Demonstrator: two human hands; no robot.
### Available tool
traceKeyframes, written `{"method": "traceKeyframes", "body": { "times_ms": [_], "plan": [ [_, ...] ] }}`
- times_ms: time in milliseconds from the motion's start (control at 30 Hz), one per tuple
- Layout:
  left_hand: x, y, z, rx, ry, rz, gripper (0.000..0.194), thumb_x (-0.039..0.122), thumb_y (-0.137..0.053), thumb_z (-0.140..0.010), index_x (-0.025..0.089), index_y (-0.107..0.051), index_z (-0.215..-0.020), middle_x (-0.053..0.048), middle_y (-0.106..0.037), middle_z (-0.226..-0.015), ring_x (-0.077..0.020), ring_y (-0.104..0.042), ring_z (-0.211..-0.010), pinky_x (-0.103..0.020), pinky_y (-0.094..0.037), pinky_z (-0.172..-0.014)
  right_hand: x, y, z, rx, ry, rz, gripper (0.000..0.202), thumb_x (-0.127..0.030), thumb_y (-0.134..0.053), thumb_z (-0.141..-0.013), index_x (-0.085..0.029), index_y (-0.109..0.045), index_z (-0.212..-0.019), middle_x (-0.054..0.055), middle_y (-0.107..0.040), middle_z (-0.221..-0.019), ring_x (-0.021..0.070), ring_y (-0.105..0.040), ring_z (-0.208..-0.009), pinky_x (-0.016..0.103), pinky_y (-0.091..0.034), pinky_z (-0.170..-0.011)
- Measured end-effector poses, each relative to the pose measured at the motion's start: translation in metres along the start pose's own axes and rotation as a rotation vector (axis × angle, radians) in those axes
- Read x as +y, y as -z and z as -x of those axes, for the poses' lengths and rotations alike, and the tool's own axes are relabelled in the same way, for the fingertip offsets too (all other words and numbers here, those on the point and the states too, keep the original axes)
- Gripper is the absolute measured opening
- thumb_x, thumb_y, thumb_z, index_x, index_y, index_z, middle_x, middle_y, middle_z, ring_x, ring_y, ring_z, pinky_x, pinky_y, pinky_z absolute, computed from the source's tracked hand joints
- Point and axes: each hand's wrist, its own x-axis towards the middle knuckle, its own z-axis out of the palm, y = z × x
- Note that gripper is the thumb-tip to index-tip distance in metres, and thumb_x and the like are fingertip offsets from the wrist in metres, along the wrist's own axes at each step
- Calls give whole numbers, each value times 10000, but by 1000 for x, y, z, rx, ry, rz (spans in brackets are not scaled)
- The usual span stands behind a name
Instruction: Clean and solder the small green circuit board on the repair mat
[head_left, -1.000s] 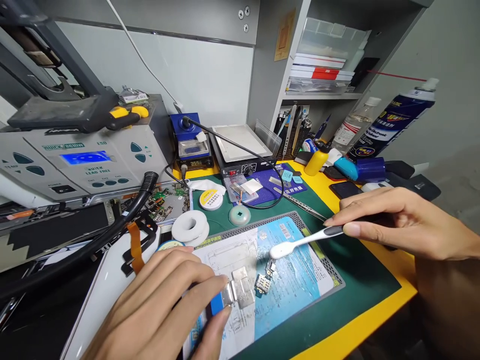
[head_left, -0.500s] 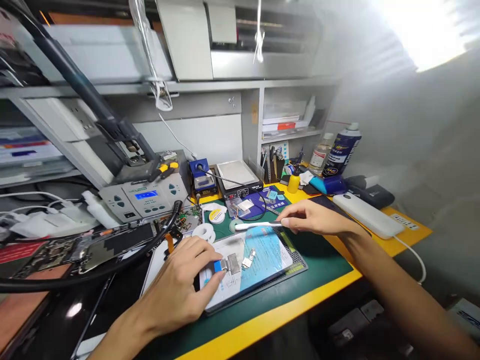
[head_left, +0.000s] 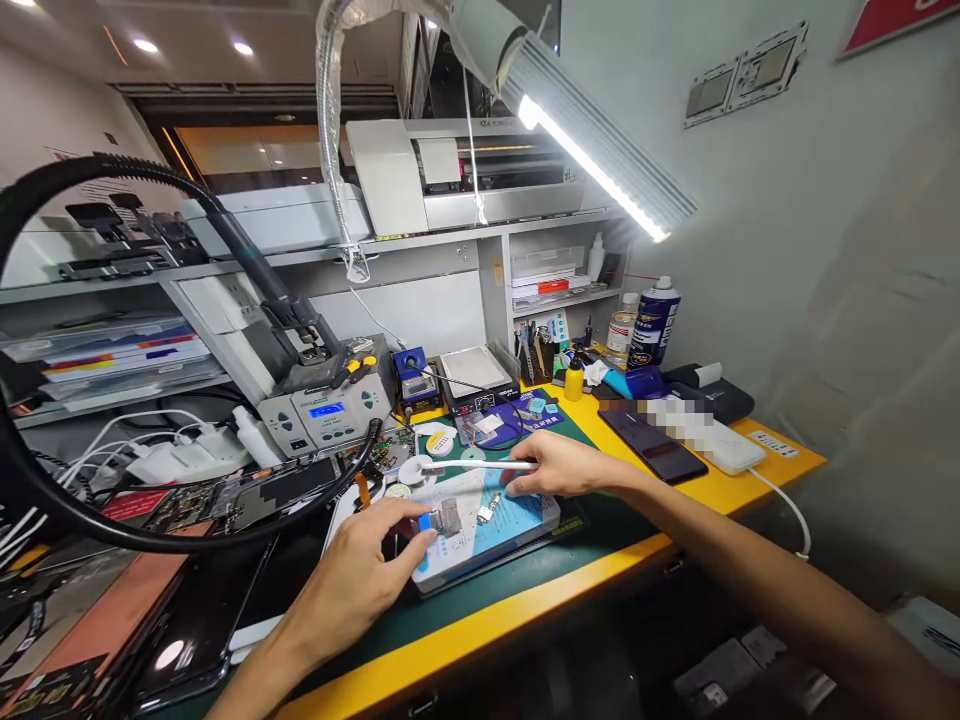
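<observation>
Between the thumb and fingertips of my left hand (head_left: 371, 555) is a small metal USB connector (head_left: 448, 517) with a blue end, which lies over a white and light-blue flat box (head_left: 517, 535). My right hand (head_left: 559, 465) is closed around the handle of a white brush (head_left: 480, 464). The brush's bristled head points left, above the box's far edge and apart from the connector. Another small silvery metal part (head_left: 490, 508) rests on the box, right of the connector and below the brush.
A black hose (head_left: 225, 540) loops across the left side from the hot-air station (head_left: 326, 412). Circuit boards and phone parts crowd the left. Behind stand a soldering station (head_left: 415, 378) and a yellow bottle (head_left: 574, 380). A dark phone (head_left: 652, 445) lies to the right, and a lamp (head_left: 592, 130) hangs overhead.
The camera view has tilted up, bringing the lamp into sight. My right hand has moved the brush left and nearer the connector. My left hand keeps its place at the connector.
</observation>
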Motion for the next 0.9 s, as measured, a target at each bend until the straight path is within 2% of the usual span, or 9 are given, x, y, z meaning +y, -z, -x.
{"method": "traceKeyframes", "body": {
  "times_ms": [100,167,400,533,700,900],
  "plan": [
    [1,-3,6,27,68,40,386,513,-548,-980,170,-650,-1126,-12,-686,-881,-152,-663,-775,-330,-556,-719,-14,-1,-4,-16,-18,55,289,-398,-663,-965,-139,-687,-1093,33,-714,-1005,193,-701,-823,351,-600,-713],
    [3,-6,9,42,86,58,401,522,-546,-979,170,-639,-1147,-9,-672,-869,-152,-654,-770,-323,-547,-700,-20,0,-6,-29,-24,87,290,-400,-667,-961,-138,-690,-1085,37,-714,-1025,207,-703,-856,366,-601,-738],
    [11,-13,17,35,47,129,333,457,-561,-986,182,-640,-1157,-52,-677,-1077,-174,-653,-917,-394,-554,-852,-22,-1,-12,-81,-50,135,271,-381,-668,-962,-137,-689,-1079,37,-713,-1033,207,-703,-861,363,-603,-737],
    [13,-16,16,34,114,166,316,422,-584,-981,177,-624,-1176,-52,-671,-1078,-170,-656,-905,-385,-567,-831,-21,-3,-10,-95,-76,112,259,-375,-665,-966,-135,-687,-1061,31,-711,-999,187,-699,-815,341,-600,-703],
    [10,-13,5,-60,234,213,322,409,-623,-961,159,-631,-1163,-42,-680,-1039,-167,-669,-872,-371,-581,-793,-22,-4,-6,-82,-72,59,251,-378,-663,-968,-133,-687,-1019,17,-706,-934,159,-683,-743,304,-585,-644],
    [2,-5,-2,-173,265,315,327,389,-648,-948,156,-630,-1176,-53,-680,-1093,-184,-678,-927,-381,-591,-809,-26,-7,-6,-68,-36,19,270,-396,-659,-968,-133,-687,-1020,17,-708,-931,161,-684,-744,309,-585,-651]
  ]
}}
